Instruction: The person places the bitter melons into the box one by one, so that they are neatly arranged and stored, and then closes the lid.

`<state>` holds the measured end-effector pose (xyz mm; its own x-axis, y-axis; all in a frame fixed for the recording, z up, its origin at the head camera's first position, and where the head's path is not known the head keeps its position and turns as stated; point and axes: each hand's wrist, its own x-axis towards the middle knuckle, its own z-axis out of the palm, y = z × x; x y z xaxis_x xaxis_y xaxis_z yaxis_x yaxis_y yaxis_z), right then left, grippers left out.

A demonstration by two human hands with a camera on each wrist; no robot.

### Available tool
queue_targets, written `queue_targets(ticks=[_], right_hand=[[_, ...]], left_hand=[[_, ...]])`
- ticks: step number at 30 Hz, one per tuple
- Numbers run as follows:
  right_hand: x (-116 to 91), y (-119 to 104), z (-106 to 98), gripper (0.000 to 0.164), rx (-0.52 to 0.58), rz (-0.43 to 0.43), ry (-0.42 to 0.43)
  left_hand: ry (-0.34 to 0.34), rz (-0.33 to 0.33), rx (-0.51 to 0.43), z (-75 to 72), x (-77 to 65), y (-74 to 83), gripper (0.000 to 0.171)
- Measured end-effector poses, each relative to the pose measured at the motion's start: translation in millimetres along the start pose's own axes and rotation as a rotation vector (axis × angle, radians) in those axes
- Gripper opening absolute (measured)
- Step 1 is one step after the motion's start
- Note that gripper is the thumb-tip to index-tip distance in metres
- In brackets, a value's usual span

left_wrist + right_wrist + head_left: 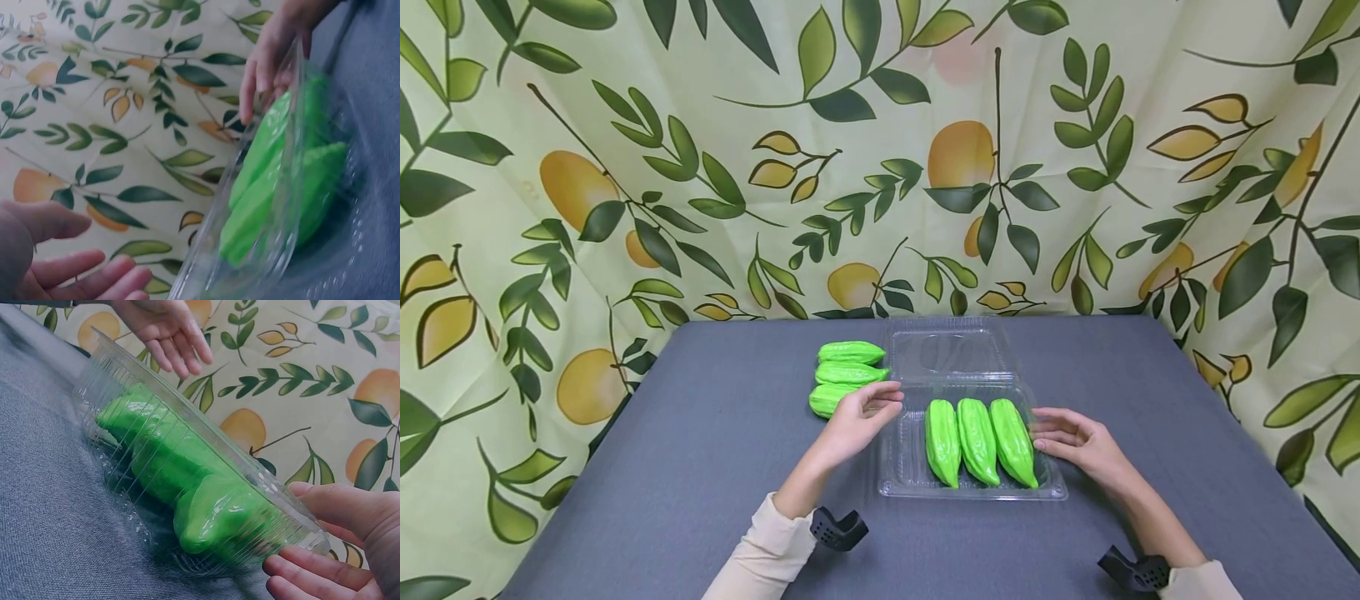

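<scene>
Left hand point(863, 410) hovers, thumb and fingers apart; right hand point(1078, 442) beside the clear container point(906, 454), thumb parted from fingers.

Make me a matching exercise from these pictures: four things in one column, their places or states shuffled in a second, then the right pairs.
Column one
1. Flat lid of the clear plastic container
2. Cream-sleeved right hand
3. Three loose, elongated, ribbed, bright-green pods
4. Cream-sleeved left hand

Column two
A. Laid in a row on the grey-blue table, left of the container
B. Folded open, on the side farthest from the person
C. At the container's right side
D. Holding nothing, near the container's left rim

Right pairs: 1-B, 2-C, 3-A, 4-D
</scene>
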<state>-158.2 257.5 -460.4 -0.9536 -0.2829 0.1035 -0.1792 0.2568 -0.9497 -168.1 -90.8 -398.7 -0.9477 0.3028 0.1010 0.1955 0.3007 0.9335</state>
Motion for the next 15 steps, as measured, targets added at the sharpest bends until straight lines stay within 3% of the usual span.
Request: queue_targets(ticks=[7,15], right_hand=[[0,1,0,0.051,0.007,0.004,-0.001],[0,1,-1,0.049,0.011,-0.007,-0.008]], left_hand=[[-0.004,0.024,-0.05,-16.3,-2.6,-8.7,0.041],[0.056,0.07,-0.035,-32.4,-7.4,-26.1,0.039]])
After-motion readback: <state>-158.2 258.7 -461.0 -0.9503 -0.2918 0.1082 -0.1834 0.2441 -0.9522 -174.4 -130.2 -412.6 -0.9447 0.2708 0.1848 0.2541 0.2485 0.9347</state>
